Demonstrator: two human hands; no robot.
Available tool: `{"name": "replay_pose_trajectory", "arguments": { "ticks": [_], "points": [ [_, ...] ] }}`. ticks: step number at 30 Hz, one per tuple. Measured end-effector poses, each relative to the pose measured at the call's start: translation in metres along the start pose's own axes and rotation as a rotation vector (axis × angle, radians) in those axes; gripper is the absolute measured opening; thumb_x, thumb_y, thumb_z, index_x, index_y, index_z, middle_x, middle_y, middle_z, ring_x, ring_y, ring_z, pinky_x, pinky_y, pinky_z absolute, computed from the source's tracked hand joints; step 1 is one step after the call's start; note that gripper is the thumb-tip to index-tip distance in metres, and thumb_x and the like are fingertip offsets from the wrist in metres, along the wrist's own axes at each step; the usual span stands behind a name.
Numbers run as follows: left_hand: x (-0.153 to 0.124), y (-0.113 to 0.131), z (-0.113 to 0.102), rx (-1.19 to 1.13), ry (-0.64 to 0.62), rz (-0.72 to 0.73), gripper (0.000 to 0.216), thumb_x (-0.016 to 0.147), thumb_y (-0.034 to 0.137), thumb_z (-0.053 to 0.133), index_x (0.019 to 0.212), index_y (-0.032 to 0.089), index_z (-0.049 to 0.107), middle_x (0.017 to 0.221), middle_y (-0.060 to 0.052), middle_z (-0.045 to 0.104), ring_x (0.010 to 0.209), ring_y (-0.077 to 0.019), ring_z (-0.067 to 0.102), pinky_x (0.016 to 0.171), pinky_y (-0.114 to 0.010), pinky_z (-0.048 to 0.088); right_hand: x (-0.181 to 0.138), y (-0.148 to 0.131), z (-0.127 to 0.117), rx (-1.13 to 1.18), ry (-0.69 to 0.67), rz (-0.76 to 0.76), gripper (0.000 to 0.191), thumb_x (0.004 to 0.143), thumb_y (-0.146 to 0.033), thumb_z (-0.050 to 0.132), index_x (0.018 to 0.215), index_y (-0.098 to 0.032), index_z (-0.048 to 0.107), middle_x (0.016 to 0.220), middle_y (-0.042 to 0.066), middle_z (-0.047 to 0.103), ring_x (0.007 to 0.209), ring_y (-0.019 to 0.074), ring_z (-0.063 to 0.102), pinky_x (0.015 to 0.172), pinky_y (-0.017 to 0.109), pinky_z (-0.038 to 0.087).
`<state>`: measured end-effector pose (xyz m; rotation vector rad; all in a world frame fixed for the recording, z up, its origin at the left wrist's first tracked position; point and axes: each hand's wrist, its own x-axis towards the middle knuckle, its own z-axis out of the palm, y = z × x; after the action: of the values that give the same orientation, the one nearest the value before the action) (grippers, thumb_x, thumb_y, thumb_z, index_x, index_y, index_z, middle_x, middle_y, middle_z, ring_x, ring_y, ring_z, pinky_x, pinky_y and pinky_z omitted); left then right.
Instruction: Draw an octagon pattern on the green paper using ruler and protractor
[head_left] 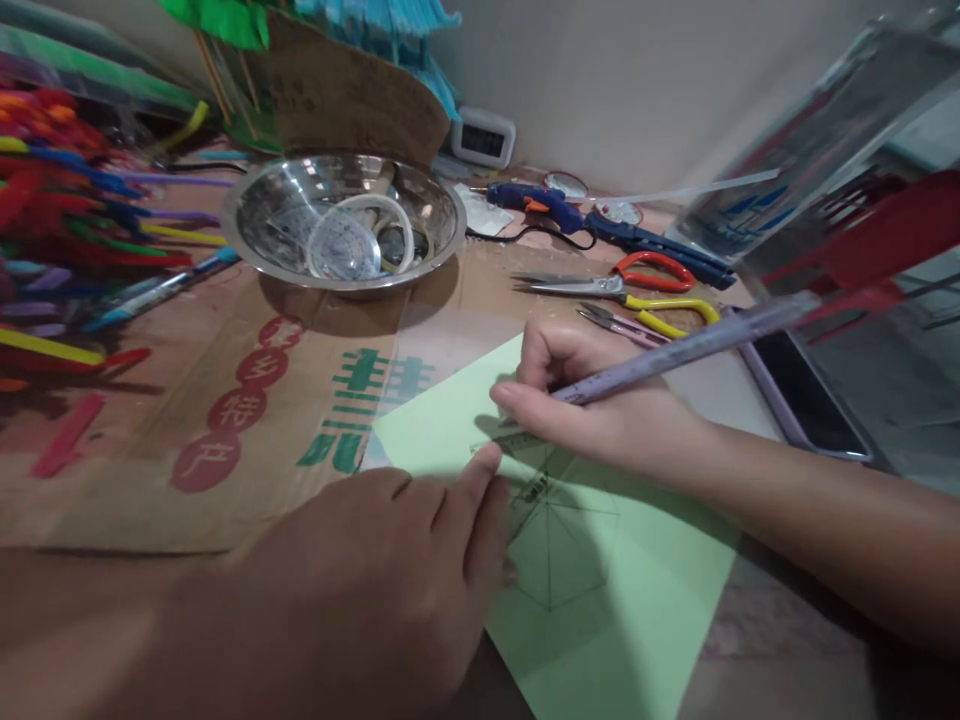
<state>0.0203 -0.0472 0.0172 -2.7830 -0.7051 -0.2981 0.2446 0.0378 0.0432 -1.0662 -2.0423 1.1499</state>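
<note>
Near you, your right hand (592, 420) pinches a pen (675, 350) over green paper (667, 590), your left hand (390, 570) rests on it, grip unclear, while the metal bowl (442, 205) at far left holds a white ring (409, 238).

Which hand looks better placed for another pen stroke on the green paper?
Probably the right hand: it holds the purple pen, tip near the green paper, while the left hand shows no pen.

Left hand (405, 570), right hand (592, 395), forearms (810, 495) — all bare
</note>
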Motion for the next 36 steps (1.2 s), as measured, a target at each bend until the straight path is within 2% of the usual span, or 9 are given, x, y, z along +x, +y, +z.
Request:
{"name": "replay_pose_trajectory", "arguments": {
  "ticks": [3, 5, 11, 26, 31, 36],
  "points": [
    [0.002, 0.0, 0.002, 0.009, 0.032, 0.01, 0.045, 0.097, 0.016, 0.051, 0.134, 0.001, 0.073, 0.099, -0.019, 0.087, 0.065, -0.0283, 0.076, 0.05, -0.04, 0.046, 0.001, 0.008, 0.004, 0.015, 0.045, -0.059, 0.033, 0.093, -0.023, 0.069, 0.071, -0.025, 0.045, 0.062, -0.008, 0.046, 0.055, 0.0083, 0.039, 0.048, 0.024, 0.029],
    [0.002, 0.001, 0.004, 0.007, 0.059, 0.006, 0.045, 0.101, 0.016, 0.049, 0.137, 0.0, 0.07, 0.102, -0.02, 0.087, 0.067, -0.029, 0.075, 0.051, -0.041, 0.045, -0.001, 0.01, 0.004, 0.012, 0.038, -0.055, 0.032, 0.093, -0.02, 0.067, 0.071, -0.025, 0.044, 0.062, -0.008, 0.045, 0.054, 0.0081, 0.038, 0.048, 0.024, 0.029],
    [-0.002, 0.006, 0.009, 0.003, 0.069, -0.048, 0.046, 0.103, 0.015, 0.046, 0.145, -0.001, 0.06, 0.095, -0.016, 0.086, 0.067, -0.0311, 0.073, 0.054, -0.043, 0.044, -0.002, 0.009, 0.004, -0.035, 0.009, -0.03, 0.032, 0.091, -0.019, 0.067, 0.069, -0.025, 0.044, 0.06, -0.008, 0.046, 0.052, 0.0076, 0.037, 0.047, 0.023, 0.027],
    [-0.001, 0.006, 0.011, 0.02, 0.116, -0.061, 0.045, 0.102, 0.016, 0.046, 0.139, 0.002, 0.068, 0.104, -0.018, 0.087, 0.067, -0.0296, 0.076, 0.05, -0.042, 0.05, -0.003, 0.008, 0.005, -0.127, -0.035, -0.081, 0.032, 0.093, -0.02, 0.067, 0.072, -0.025, 0.044, 0.063, -0.008, 0.048, 0.054, 0.0081, 0.041, 0.049, 0.024, 0.028],
    [0.001, 0.005, 0.008, 0.022, 0.092, -0.028, 0.046, 0.098, 0.017, 0.049, 0.135, 0.003, 0.072, 0.099, -0.018, 0.087, 0.064, -0.0291, 0.076, 0.047, -0.04, 0.049, -0.003, 0.006, 0.002, -0.198, -0.032, -0.099, 0.032, 0.092, -0.016, 0.063, 0.071, -0.025, 0.041, 0.063, -0.008, 0.047, 0.054, 0.0079, 0.039, 0.049, 0.025, 0.026],
    [0.0, 0.004, 0.011, 0.028, 0.098, -0.053, 0.049, 0.093, 0.016, 0.05, 0.134, 0.003, 0.073, 0.091, -0.016, 0.086, 0.061, -0.0292, 0.074, 0.047, -0.04, 0.048, -0.003, 0.006, -0.003, -0.21, -0.048, -0.121, 0.03, 0.089, -0.017, 0.059, 0.07, -0.027, 0.038, 0.061, -0.008, 0.044, 0.053, 0.0091, 0.039, 0.049, 0.026, 0.027]
  ]
}}
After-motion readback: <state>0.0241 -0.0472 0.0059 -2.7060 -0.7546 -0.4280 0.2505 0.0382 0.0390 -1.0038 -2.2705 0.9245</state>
